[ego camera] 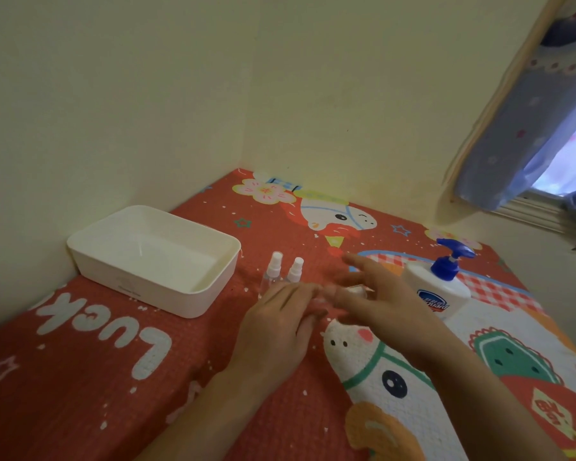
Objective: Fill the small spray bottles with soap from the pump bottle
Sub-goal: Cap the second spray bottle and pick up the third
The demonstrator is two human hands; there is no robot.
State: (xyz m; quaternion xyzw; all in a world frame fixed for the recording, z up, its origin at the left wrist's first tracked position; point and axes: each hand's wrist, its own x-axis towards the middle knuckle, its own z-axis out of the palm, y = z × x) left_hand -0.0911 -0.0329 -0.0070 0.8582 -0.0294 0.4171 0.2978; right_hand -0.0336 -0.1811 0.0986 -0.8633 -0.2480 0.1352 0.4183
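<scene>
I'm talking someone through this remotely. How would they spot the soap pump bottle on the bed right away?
Start at the white rectangular plastic tub against the left wall on the red cartoon-print bedcover, then look right past the two small clear spray bottles. Beyond the person's right hand stands the squat white pump bottle. Only it has a blue pump head and blue label.

Your left hand [276, 324] and right hand [376, 294], fingers spread, hover just near of two spray bottles [285, 272]. Pump bottle [441, 291] stands right; white tray [153, 257] left.
</scene>
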